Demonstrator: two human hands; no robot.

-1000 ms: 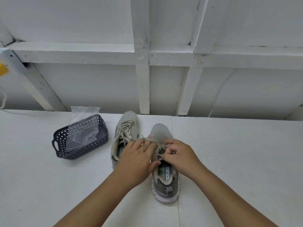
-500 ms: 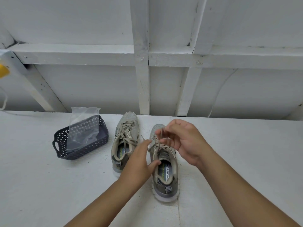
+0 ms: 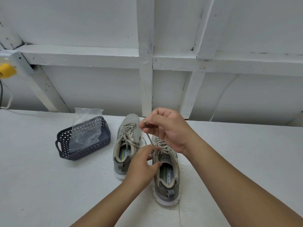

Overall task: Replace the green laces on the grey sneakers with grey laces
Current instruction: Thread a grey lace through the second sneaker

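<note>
- Right hand (image 3: 168,130) now raised well above the right-side grey mesh sneaker (image 3: 166,167), lifted clear of the eyelets it was down among a second ago — pale greenish lace end (image 3: 150,140) drawn up taut with it.
- Reads as the bow undone and a free end being pulled out; unlacing under way on this shoe, not finished — crossings further down look still threaded.
- Right hand: fingers curled, thumb and forefinger pinching the lace near its tip, wrist cocked, forearm angled in from lower right.
- Left hand (image 3: 142,163): low beside the tongue, fingertips at the lace crossing at the top eyelets; appears to pinch or pin the lace there, exact hold partly hidden.
- Left-side grey mesh sneaker (image 3: 127,145) just beside its mate on the white bench (image 3: 41,185), fully laced, untouched.
- Dark perforated plastic basket (image 3: 82,141) left of the shoes, clear plastic bag (image 3: 86,126) standing in it; contents not legible — grey laces possibly inside, cannot tell.
- Whole relacing stage ahead.
</note>
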